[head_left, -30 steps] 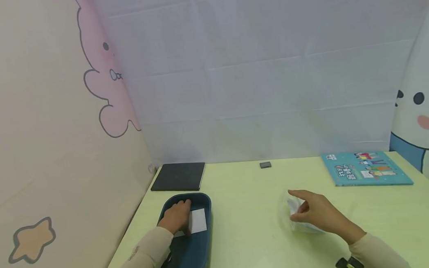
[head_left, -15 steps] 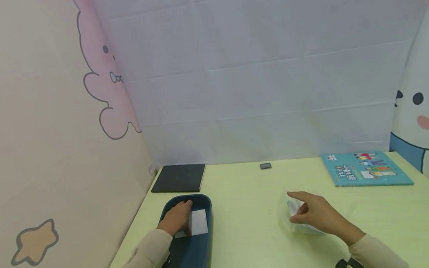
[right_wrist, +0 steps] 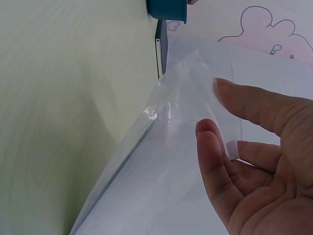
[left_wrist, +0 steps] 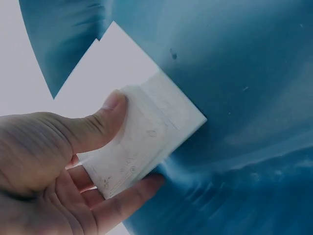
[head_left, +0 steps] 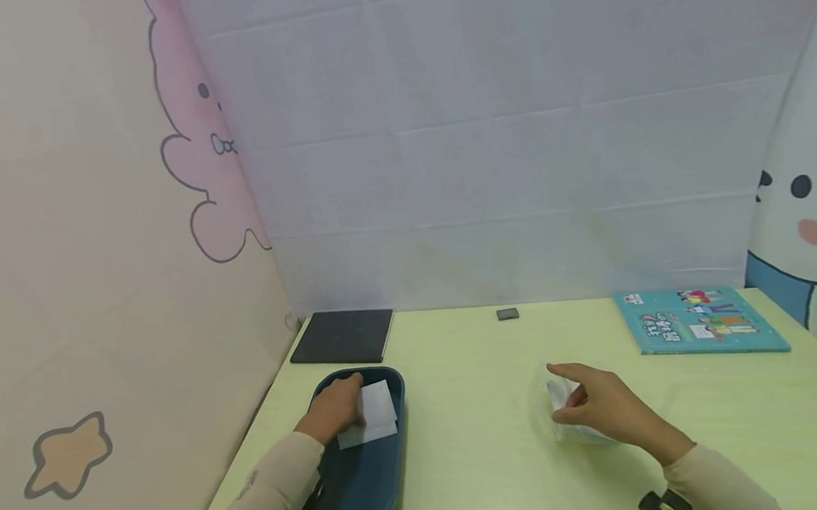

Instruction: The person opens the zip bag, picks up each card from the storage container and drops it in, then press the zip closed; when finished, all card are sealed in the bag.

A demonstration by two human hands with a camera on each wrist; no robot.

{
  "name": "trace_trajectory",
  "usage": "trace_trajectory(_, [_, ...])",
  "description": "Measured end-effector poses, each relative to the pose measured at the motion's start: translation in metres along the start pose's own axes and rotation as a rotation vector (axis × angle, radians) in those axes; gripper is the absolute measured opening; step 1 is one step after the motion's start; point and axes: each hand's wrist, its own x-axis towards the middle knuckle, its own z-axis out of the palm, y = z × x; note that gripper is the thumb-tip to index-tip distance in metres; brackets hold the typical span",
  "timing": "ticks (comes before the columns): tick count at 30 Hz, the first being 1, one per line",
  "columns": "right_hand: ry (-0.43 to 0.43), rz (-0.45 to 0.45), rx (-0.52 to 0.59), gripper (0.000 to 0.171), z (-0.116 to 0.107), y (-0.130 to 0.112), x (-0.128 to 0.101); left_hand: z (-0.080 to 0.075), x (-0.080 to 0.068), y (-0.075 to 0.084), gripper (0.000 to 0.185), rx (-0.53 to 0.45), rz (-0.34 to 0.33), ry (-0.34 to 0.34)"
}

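Note:
My left hand (head_left: 334, 409) is over the far part of the dark blue basin (head_left: 401, 435). It pinches flat white paper squares (left_wrist: 137, 107), thumb on top and fingers beneath. They overlap, and faint embossed marks show on the upper one. My right hand (head_left: 603, 407) is at the mouth of a clear plastic bag (head_left: 579, 433), which has something white inside. In the right wrist view, thumb and fingers are curved at the edge of the bag (right_wrist: 161, 142). The exact spot where they hold it is partly hidden.
A black notebook (head_left: 343, 337) lies behind the basin. A small grey block (head_left: 506, 314) is at the table's back edge, and a blue picture book (head_left: 700, 323) at the back right. Something dark (head_left: 315, 493) lies in the basin beside the left sleeve. A wall rises on the left.
My left hand has lifted slightly, bringing the paper squares up and fanning them apart, so more white shows. The right hand and the bag have hardly moved.

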Motion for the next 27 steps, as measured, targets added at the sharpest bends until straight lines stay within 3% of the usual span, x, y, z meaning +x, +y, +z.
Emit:
trace_trajectory(7, [-0.006,-0.006,-0.016,0.072,0.000,-0.001,0.000,-0.002,0.001,0.001,0.041,0.036,-0.006,0.061])
trace_trajectory(11, [0.000,-0.005,-0.018,0.072,-0.001,-0.002,0.002,-0.007,-0.003,0.001,0.013,-0.008,0.046,0.127])
trace_trajectory(13, [0.002,-0.011,-0.014,0.072,-0.002,-0.004,0.002,-0.008,-0.004,0.002,0.006,-0.032,0.054,0.118])
trace_trajectory(16, [0.004,-0.018,-0.003,0.072,-0.003,-0.005,0.002,-0.005,-0.007,0.005,0.022,-0.017,0.045,0.028])
trace_trajectory(19, [0.001,-0.012,0.007,0.072,-0.002,-0.005,0.002,0.001,-0.010,0.008,0.052,0.061,0.048,-0.071])
trace_trajectory(23, [-0.007,0.005,0.015,0.072,0.000,-0.004,0.003,0.006,-0.015,0.010,0.063,0.157,0.086,-0.058])
trace_trajectory(27, [0.006,-0.004,0.015,0.072,0.001,-0.005,0.003,0.004,-0.015,0.010,0.066,0.178,0.056,-0.067])
